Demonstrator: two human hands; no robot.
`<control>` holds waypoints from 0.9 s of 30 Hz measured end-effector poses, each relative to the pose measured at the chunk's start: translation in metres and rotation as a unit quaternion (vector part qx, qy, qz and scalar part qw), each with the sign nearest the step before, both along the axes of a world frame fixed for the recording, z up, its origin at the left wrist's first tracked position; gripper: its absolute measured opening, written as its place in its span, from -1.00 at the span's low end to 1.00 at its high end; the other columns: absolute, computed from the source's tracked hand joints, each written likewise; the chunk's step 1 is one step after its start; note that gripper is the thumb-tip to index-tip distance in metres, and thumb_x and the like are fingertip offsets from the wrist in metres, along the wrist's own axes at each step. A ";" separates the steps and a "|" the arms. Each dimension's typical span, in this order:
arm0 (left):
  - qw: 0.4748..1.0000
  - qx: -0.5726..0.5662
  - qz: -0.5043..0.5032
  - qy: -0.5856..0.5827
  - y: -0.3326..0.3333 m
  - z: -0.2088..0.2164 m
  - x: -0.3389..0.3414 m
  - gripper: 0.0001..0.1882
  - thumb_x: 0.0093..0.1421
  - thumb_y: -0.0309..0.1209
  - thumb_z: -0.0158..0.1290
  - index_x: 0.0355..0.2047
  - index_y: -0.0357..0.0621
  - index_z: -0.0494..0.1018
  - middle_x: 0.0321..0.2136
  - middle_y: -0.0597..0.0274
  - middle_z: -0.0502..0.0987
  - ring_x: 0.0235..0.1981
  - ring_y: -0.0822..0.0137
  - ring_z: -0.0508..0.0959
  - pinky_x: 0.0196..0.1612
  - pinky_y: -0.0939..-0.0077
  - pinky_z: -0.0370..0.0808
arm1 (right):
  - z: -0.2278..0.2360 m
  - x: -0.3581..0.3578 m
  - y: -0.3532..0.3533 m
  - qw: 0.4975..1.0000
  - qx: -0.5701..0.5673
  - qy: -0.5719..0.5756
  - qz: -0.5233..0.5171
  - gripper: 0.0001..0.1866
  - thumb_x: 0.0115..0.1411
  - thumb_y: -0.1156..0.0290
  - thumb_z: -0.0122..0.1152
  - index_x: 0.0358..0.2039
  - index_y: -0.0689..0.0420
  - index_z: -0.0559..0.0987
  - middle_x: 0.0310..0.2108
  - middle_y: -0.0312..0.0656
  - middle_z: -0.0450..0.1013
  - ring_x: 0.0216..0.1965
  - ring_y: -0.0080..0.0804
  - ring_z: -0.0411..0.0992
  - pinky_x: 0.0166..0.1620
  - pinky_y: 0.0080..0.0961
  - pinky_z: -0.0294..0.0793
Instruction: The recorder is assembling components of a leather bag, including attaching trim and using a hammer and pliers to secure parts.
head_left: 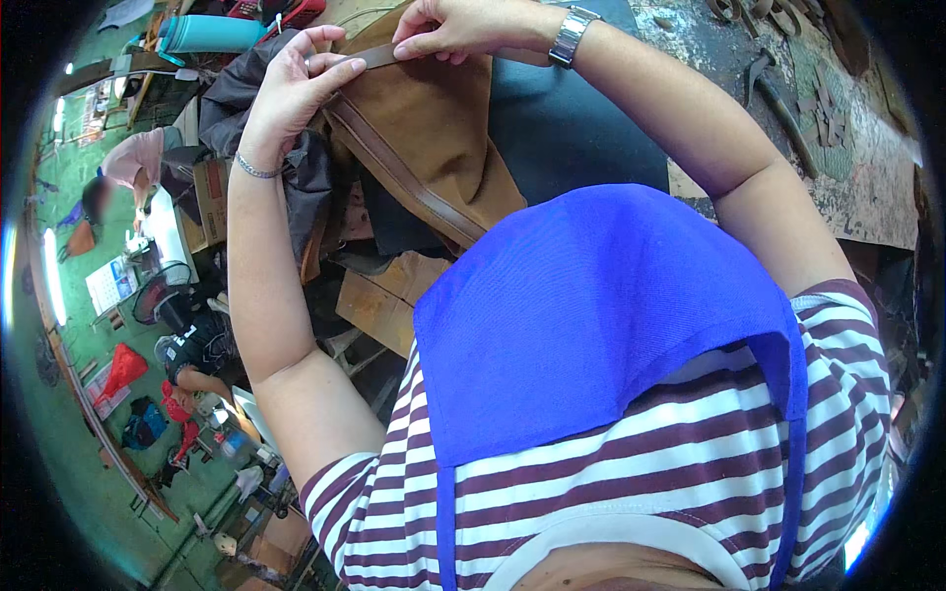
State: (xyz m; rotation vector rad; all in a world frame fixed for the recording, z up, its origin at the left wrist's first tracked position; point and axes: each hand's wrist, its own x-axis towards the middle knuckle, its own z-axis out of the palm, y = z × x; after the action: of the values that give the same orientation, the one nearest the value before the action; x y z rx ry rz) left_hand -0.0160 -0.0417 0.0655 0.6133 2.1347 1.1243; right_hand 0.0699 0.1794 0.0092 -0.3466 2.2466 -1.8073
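Observation:
A narrow brown leather-like strip [377,57] stretches between my two hands at the top of the view. My left hand [291,87] pinches one end between thumb and fingers, its other fingers slightly spread. On the right, my right hand [473,28] grips the strip with its fingertips. More of the strip comes out below that hand, toward the wrist watch [574,36]. Beneath both hands lies a large tan suede-like piece [439,133], folded, with a darker brown band along its slanting edge. Its upper end is cut off by the frame.
A dark mat [572,128] covers part of the worktable [872,202]. A curved dark tool [783,113] and brown scraps [823,108] lie at right. Dark cloth [232,103] and a teal bottle [212,34] are at left. A cardboard box [379,300] sits below; people work farther left.

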 end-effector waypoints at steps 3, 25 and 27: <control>1.000 0.013 -0.002 -0.001 -0.001 -0.002 0.000 -0.47 0.08 -0.46 0.25 0.03 -0.23 0.27 -0.35 0.26 0.56 -0.30 0.54 0.52 -0.21 0.71 0.43 | 0.002 0.001 0.001 1.000 0.004 -0.030 0.000 -0.76 0.18 0.27 0.22 -0.29 0.19 0.57 -0.53 -0.33 0.47 -0.46 -0.53 0.42 -0.29 -0.44 0.44; 0.991 0.125 0.043 0.019 -0.007 -0.035 -0.001 -0.67 0.16 -0.39 0.12 -0.07 -0.12 0.37 -0.36 0.49 0.42 -0.28 0.62 0.40 -0.18 0.71 0.30 | -0.092 0.139 0.184 0.835 0.420 0.015 -0.356 -0.61 0.12 0.15 0.25 -0.15 0.16 0.58 -0.22 -0.02 0.54 -0.19 -0.11 0.49 -0.08 -0.27 0.44; 0.995 0.094 0.022 -0.002 -0.003 -0.031 -0.002 -0.67 0.16 -0.39 0.11 -0.08 -0.18 0.38 -0.21 0.44 0.39 -0.17 0.60 0.38 -0.06 0.67 0.28 | -0.094 0.145 0.187 0.846 0.407 0.037 -0.344 -0.68 0.16 0.22 0.21 -0.19 0.19 0.59 -0.26 -0.01 0.54 -0.23 -0.15 0.51 -0.13 -0.31 0.45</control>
State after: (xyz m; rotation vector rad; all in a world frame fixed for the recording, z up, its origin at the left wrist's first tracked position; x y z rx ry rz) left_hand -0.0176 -0.0452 0.0344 0.6520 2.0628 1.3599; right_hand 0.2144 0.3660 -0.0843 0.6322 3.1596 -0.8236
